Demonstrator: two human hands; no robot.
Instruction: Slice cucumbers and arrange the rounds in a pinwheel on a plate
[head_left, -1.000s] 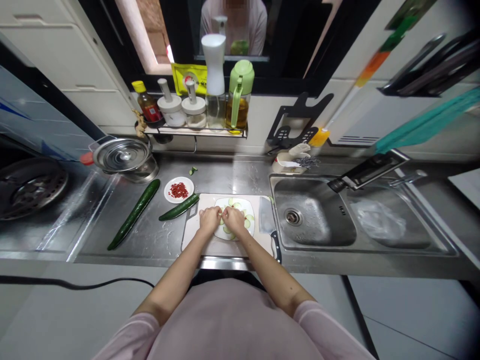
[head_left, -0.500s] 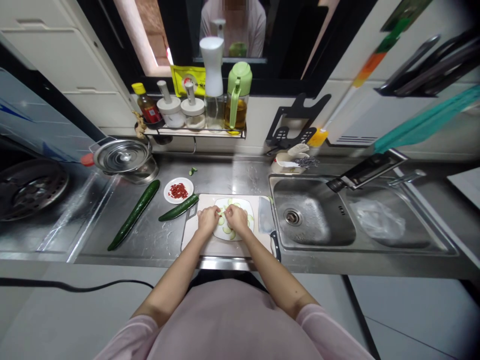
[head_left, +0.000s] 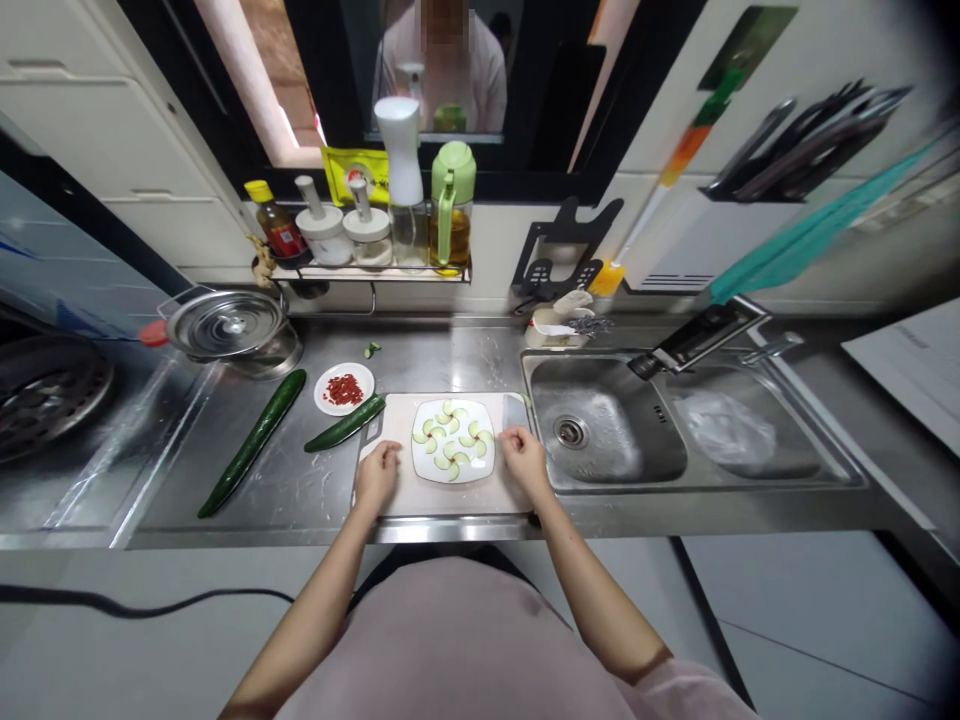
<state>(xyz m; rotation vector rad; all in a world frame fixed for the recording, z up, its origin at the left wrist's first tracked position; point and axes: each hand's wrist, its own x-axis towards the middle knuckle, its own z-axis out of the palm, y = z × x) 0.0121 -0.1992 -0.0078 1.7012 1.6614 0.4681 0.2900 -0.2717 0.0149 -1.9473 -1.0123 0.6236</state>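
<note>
Writing: the yellow packet [head_left: 351,166] behind the shelf has print and the brown bottle [head_left: 274,224] has a red label, but honestly both are too small for me to read. No brand I can make out anywhere.
Cucumbers: two whole ones on the steel counter, a long cucumber [head_left: 251,443] and a shorter cucumber [head_left: 345,424] whose tip touches the board's corner.
Plates: two. The square white plate [head_left: 415,468] sits mid-board, and the small round dish [head_left: 322,385] of red chilies [head_left: 344,389] is just behind the shorter cucumber.
Slices: the cucumber slices [head_left: 452,440] are half-moons laid out pinwheel style on the square plate. Too small to count for sure.
Shelf: five containers, meaning the brown bottle, two white jars [head_left: 322,217], a white spray bottle [head_left: 400,170] and a green-topped oil jug [head_left: 451,200].
Left hand: my left hand [head_left: 377,475] rests on the cutting board [head_left: 442,498] just left of the plate, fingers loosely bent, nothing in it.
Right hand: my right hand [head_left: 525,462] sits at the board's right edge, lying over the cleaver [head_left: 514,408]. Can't tell if my fingers are closed on it.
Nearby: one lidded pot [head_left: 225,325] at far left, the sink [head_left: 622,440] right beside the board.
</note>
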